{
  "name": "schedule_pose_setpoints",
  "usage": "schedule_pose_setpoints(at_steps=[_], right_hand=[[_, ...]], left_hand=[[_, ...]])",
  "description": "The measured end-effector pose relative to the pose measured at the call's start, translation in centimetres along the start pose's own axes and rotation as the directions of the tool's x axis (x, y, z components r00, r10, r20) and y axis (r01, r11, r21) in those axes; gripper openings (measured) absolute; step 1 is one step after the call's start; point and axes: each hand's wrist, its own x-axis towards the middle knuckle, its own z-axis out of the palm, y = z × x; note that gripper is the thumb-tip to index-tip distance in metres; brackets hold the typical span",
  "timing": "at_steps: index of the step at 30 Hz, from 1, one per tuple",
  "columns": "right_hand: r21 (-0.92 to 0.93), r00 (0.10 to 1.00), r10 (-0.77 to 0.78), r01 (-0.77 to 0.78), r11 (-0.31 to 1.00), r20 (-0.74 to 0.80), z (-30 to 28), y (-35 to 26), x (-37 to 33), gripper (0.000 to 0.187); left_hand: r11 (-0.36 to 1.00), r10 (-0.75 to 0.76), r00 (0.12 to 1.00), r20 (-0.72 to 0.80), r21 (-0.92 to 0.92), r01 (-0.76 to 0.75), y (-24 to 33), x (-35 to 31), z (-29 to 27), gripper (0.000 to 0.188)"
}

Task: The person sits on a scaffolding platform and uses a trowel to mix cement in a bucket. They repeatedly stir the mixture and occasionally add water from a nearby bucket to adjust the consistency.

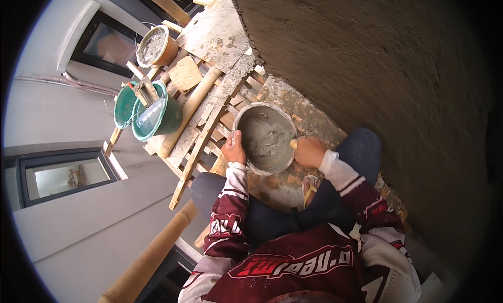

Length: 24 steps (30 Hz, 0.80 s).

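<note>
A round bucket (pixel 251 168) of wet grey mortar (pixel 267 138) stands between my bent legs. My left hand (pixel 234 149) grips its rim on the left side, thumb up along the wall. At the right rim, my right hand (pixel 311 152) is closed around a tool with a pale wooden handle (pixel 294 144). Its working end cannot be made out against the mortar. A sandaled foot (pixel 310 188) shows just below the bucket.
Freshly coated wall (pixel 367 57) rises close on the right. To the left, bamboo poles and planks (pixel 201 146) form a gapped platform. On it stand an orange bucket of mortar (pixel 163 49), green buckets (pixel 170 117) with tools, and a tan block (pixel 185 74). Windows (pixel 68 176) line the grey wall.
</note>
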Motion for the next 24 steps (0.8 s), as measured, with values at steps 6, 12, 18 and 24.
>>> schedule_pose_setpoints(at_steps=[6, 12, 18, 24], right_hand=[[-0.272, 0.973, -0.222, 0.196, 0.942, -0.068, -5.1, -5.5, 5.0, 0.021], [-0.553, 0.681, -0.727, 0.64, 0.533, 0.087, 0.5, -9.1, 4.1, 0.019], [-0.629, 0.659, -0.752, 0.581, 0.516, -0.008, 2.6, -2.7, 3.7, 0.034], [-0.755, 0.754, -0.65, 0.372, 0.54, -0.094, -1.2, -5.1, 2.3, 0.038]], left_hand=[[0.998, 0.05, 0.98, 0.192, -0.036, -0.044, 1.0, 0.9, 0.5, 0.034], [0.998, 0.063, 0.995, 0.081, -0.019, -0.062, -0.5, 1.9, 0.7, 0.036], [0.961, 0.013, 0.992, 0.124, 0.271, -0.047, 2.0, 2.2, 0.0, 0.041], [0.979, 0.082, 0.991, 0.101, 0.177, -0.099, 2.8, 1.6, -0.2, 0.042]])
